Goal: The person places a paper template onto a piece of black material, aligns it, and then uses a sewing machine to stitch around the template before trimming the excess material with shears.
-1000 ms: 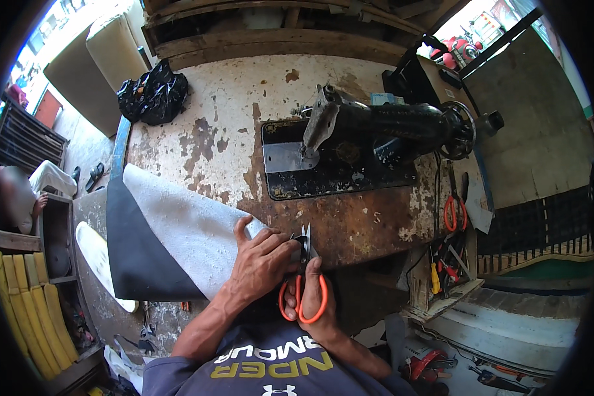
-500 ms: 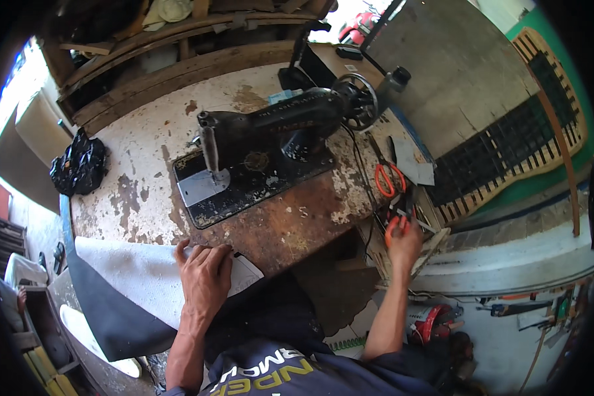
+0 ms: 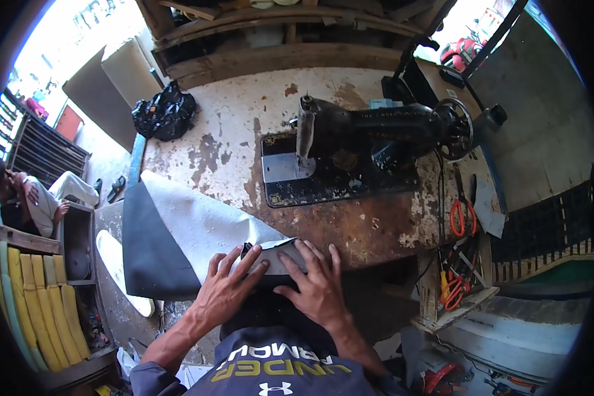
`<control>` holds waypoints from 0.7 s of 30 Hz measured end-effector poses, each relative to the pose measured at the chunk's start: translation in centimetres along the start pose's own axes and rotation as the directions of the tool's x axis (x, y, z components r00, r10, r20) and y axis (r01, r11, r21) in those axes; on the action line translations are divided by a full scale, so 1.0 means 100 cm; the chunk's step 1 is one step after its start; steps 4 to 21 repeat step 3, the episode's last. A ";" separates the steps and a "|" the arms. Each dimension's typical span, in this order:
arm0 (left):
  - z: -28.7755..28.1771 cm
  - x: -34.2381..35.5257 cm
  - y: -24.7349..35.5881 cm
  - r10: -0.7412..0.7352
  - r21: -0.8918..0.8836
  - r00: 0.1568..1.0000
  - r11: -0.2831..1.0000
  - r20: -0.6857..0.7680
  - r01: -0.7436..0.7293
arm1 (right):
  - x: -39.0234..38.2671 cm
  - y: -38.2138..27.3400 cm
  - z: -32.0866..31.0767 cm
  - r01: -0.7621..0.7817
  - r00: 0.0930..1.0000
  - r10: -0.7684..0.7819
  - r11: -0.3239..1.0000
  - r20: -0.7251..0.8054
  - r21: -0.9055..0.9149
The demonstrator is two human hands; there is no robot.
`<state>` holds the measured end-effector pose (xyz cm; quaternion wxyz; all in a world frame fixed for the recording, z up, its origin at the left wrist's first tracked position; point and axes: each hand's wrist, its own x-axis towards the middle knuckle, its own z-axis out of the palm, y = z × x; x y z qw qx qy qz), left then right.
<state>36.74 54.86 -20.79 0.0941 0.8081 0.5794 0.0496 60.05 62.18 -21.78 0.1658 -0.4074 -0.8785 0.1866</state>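
A sheet of leatherette lies along the table's near edge, its pale backing [image 3: 191, 214] up and its black face [image 3: 155, 257] showing on the left. Fingers spread, my left hand [image 3: 230, 284] rests on the near edge of the sheet. Close beside it, my right hand [image 3: 315, 284] lies over the right end, its fingers outstretched. Between the hands a strip of the edge is turned up, with a dark fold by my left fingertips. Beyond stands a black sewing machine [image 3: 343, 158], which neither hand touches.
Orange-handled scissors [image 3: 463, 219] lie at the table's right. A wooden drawer [image 3: 465, 310] below holds more orange-handled scissors [image 3: 455, 297] and tools. A black plastic bag [image 3: 165, 112] sits at the far left. Another person [image 3: 36, 198] sits off to the left.
My right hand has left the orange-handled scissors in the drawer and come to the leatherette beside my left hand. The view has swung left. The sheet's near edge is now turned up.
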 end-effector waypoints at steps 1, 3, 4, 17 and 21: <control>-0.006 0.003 -0.006 -0.021 -0.084 0.999 0.996 0.049 0.025 | 0.004 0.001 0.003 0.017 0.999 -0.017 1.000 -0.033 0.015; -0.020 0.003 -0.007 -0.047 -0.161 0.995 0.985 0.092 0.062 | 0.007 0.008 0.007 -0.003 0.999 0.001 0.998 0.049 0.057; -0.020 0.003 -0.007 -0.047 -0.161 0.995 0.985 0.092 0.062 | 0.007 0.008 0.007 -0.003 0.999 0.001 0.998 0.049 0.057; -0.020 0.003 -0.007 -0.047 -0.161 0.995 0.985 0.092 0.062 | 0.007 0.008 0.007 -0.003 0.999 0.001 0.998 0.049 0.057; -0.020 0.003 -0.007 -0.047 -0.161 0.995 0.985 0.092 0.062 | 0.007 0.008 0.007 -0.003 0.999 0.001 0.998 0.049 0.057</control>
